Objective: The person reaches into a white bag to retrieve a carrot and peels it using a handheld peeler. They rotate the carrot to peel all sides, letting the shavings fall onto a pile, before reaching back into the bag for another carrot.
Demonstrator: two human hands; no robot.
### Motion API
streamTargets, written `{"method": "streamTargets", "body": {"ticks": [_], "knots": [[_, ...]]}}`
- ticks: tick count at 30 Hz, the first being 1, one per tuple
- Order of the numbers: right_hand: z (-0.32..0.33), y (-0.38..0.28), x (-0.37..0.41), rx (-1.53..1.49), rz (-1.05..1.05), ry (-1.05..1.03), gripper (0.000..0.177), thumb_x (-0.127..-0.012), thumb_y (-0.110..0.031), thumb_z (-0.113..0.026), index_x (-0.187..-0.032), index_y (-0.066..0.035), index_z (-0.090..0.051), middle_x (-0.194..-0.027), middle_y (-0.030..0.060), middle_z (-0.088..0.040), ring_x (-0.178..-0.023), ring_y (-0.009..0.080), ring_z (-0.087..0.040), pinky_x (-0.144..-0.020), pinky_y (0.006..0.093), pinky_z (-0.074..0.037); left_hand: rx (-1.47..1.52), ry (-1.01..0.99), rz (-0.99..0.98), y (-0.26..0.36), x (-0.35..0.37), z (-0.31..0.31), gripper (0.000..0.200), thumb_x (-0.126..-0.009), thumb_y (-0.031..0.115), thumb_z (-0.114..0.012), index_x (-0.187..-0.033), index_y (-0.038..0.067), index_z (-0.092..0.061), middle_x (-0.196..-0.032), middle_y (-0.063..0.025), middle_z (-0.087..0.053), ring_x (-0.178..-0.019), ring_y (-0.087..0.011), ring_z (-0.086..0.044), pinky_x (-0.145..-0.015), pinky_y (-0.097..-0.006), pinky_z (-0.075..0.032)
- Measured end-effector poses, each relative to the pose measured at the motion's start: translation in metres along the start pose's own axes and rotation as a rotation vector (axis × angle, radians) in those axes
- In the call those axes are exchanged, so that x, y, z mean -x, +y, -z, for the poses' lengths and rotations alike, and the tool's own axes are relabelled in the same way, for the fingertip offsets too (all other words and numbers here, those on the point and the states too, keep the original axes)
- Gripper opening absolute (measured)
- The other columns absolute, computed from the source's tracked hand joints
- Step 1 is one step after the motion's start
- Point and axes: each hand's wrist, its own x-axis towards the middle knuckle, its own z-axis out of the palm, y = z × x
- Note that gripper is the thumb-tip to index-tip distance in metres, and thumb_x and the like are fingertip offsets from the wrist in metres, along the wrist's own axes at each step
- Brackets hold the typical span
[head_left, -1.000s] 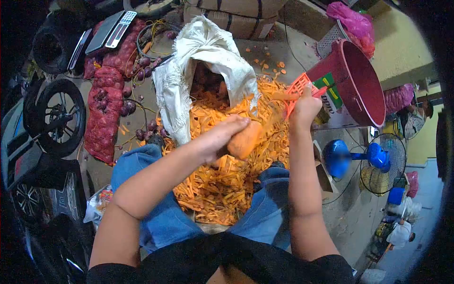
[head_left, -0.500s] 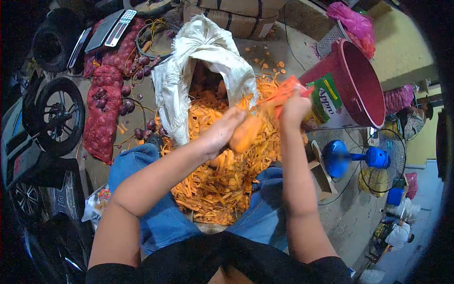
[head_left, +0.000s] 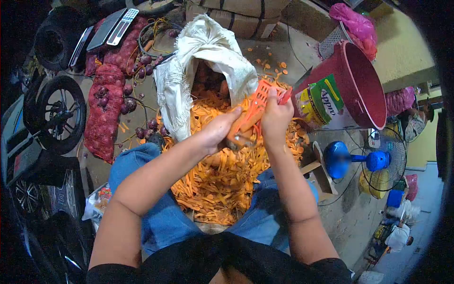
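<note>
My left hand [head_left: 221, 129] is closed round a carrot [head_left: 247, 124], which is partly covered by the tool over it. My right hand [head_left: 277, 113] grips an orange-red vegetable peeler [head_left: 258, 100] with a slotted body, lying along the carrot. Beneath both hands, a heap of orange carrot peelings [head_left: 213, 182] spreads between my knees. Just beyond the heap, a white woven sack [head_left: 171, 90] lies with its mouth towards me, and whole carrots show dimly inside.
A large red bucket [head_left: 364, 90] leans at the right, near a blue fan [head_left: 378, 161]. Red net sacks of onions [head_left: 104, 113] lie at the left, with a scale [head_left: 108, 29] on top. A motorbike wheel [head_left: 61, 116] stands farther left. Another person [head_left: 399, 236] is far off at right.
The peeler has come down and left, from beyond the carrot to lie along it, as my right hand moved nearer my left. The carrot tilts differently in my left hand.
</note>
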Motion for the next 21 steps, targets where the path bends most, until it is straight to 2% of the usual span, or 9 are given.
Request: {"method": "streamTargets", "body": {"ticks": [4, 7, 9, 10, 13, 14, 16, 18, 21], "knots": [[0.026, 0.033, -0.043, 0.155, -0.220, 0.169, 0.019, -0.078, -0.015, -0.047, -0.066, 0.000, -0.048, -0.056, 0.0027, -0.048, -0.047, 0.0106, -0.041, -0.044, 0.0279, -0.033, -0.179, -0.071, -0.132, -0.004, 0.001, -0.002, 0.039, -0.084, 0.035, -0.028, -0.102, 0.006, -0.046, -0.095, -0.0087, -0.052, -0.083, -0.0169, -0.053, -0.070, -0.0282, -0.044], [0.035, 0.020, -0.046, 0.169, -0.274, 0.214, 0.019, -0.077, -0.014, -0.048, -0.065, 0.000, -0.046, -0.054, 0.0007, -0.045, -0.041, 0.0111, -0.038, -0.039, 0.0286, -0.031, -0.209, -0.019, -0.162, -0.001, 0.009, -0.007, 0.038, -0.085, 0.034, -0.026, -0.102, 0.006, -0.045, -0.095, -0.0091, -0.052, -0.083, -0.0174, -0.053, -0.069, -0.0280, -0.045], [0.026, 0.001, -0.031, -0.221, -0.292, 0.069, 0.017, -0.077, -0.015, -0.048, -0.070, 0.001, -0.045, -0.057, 0.0000, -0.045, -0.046, 0.0104, -0.040, -0.043, 0.0261, -0.033, -0.151, 0.040, -0.108, -0.003, -0.002, 0.004, 0.038, -0.085, 0.033, -0.026, -0.103, 0.006, -0.045, -0.095, -0.0087, -0.052, -0.083, -0.0172, -0.053, -0.069, -0.0276, -0.045], [0.017, -0.008, -0.022, -0.242, -0.064, 0.013, 0.016, -0.078, -0.015, -0.047, -0.075, 0.000, -0.044, -0.062, 0.0008, -0.045, -0.053, 0.0107, -0.042, -0.049, 0.0250, -0.035, -0.094, 0.099, -0.053, -0.003, -0.005, 0.009, 0.037, -0.085, 0.033, -0.025, -0.103, 0.006, -0.044, -0.095, -0.0083, -0.052, -0.082, -0.0169, -0.053, -0.068, -0.0272, -0.045], [0.002, -0.015, 0.012, 0.062, 0.099, -0.120, 0.012, -0.078, -0.013, -0.045, -0.076, -0.001, -0.046, -0.066, 0.0031, -0.047, -0.060, 0.0117, -0.044, -0.054, 0.0257, -0.036, -0.212, -0.037, 0.028, 0.004, 0.004, 0.010, 0.035, -0.086, 0.029, -0.023, -0.101, 0.004, -0.043, -0.082, -0.0067, -0.053, -0.068, -0.0131, -0.053, -0.058, -0.0239, -0.044], [0.003, -0.016, 0.012, 0.062, 0.098, -0.115, 0.012, -0.078, -0.013, -0.045, -0.076, -0.001, -0.046, -0.066, 0.0031, -0.047, -0.060, 0.0117, -0.044, -0.054, 0.0257, -0.036, -0.097, 0.116, -0.164, -0.005, -0.001, -0.002, 0.036, -0.086, 0.028, -0.022, -0.097, 0.004, -0.047, -0.085, -0.0082, -0.054, -0.068, -0.0146, -0.054, -0.061, -0.0240, -0.043], [0.002, -0.017, 0.012, 0.095, 0.124, -0.082, 0.012, -0.078, -0.012, -0.045, -0.077, -0.001, -0.047, -0.066, 0.0051, -0.047, -0.061, 0.0134, -0.045, -0.056, 0.0268, -0.037, -0.161, 0.069, -0.138, -0.010, -0.005, 0.008, 0.038, -0.086, 0.031, -0.023, -0.099, 0.004, -0.047, -0.090, -0.0083, -0.053, -0.074, -0.0159, -0.054, -0.067, -0.0262, -0.043], [0.011, 0.000, -0.015, 0.100, 0.176, 0.085, 0.015, -0.078, -0.014, -0.045, -0.075, 0.000, -0.048, -0.066, 0.0054, -0.048, -0.061, 0.0138, -0.044, -0.055, 0.0265, -0.036, -0.226, 0.024, -0.112, -0.012, -0.005, 0.011, 0.039, -0.085, 0.033, -0.025, -0.100, 0.005, -0.048, -0.095, -0.0085, -0.053, -0.080, -0.0171, -0.054, -0.073, -0.0284, -0.042], [0.044, 0.029, -0.058, 0.281, 0.139, 0.295, 0.017, -0.079, -0.015, -0.045, -0.074, 0.001, -0.049, -0.066, 0.0043, -0.048, -0.060, 0.0134, -0.044, -0.055, 0.0270, -0.036, -0.682, -0.022, -0.408, -0.011, 0.005, 0.003, 0.037, -0.085, 0.031, -0.028, -0.099, 0.003, -0.048, -0.096, -0.0073, -0.052, -0.084, -0.0158, -0.052, -0.079, -0.0281, -0.038]]}}
